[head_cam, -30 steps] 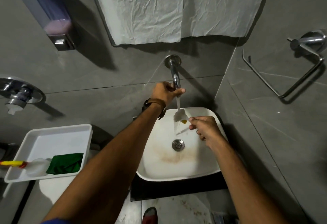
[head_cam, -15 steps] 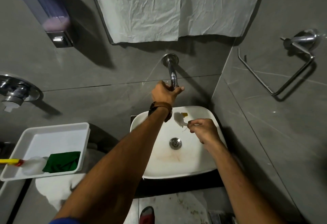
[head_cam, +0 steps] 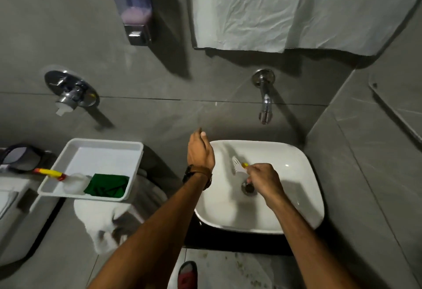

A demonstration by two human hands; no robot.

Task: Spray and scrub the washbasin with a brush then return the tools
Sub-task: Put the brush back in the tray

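Note:
The white washbasin point(head_cam: 294, 188) sits below a chrome wall tap point(head_cam: 265, 99). Over the drain point(head_cam: 248, 188), my right hand point(head_cam: 262, 180) is shut on a small brush point(head_cam: 237, 166) with white bristles and a yellow handle, bristles held above the basin's back left. At the basin's left rim hovers my left hand point(head_cam: 200, 150), fingers loosely curled and holding nothing, clear of the tap. A white tray point(head_cam: 102, 151) to the left holds a spray bottle point(head_cam: 68, 180) with a yellow and red head and a folded green cloth point(head_cam: 107, 186).
A soap dispenser point(head_cam: 134, 8) and a crumpled white sheet point(head_cam: 296, 8) hang on the grey tiled wall. A chrome mixer valve point(head_cam: 70, 90) is at the left. A white toilet point(head_cam: 13, 209) and white bin point(head_cam: 107, 224) stand below the tray. A red shoe point(head_cam: 187, 275) shows at the bottom.
My left hand has let go of the tap and dropped to the basin's left rim. The water has stopped. My right hand has drawn the brush back over the drain. The view has shifted left.

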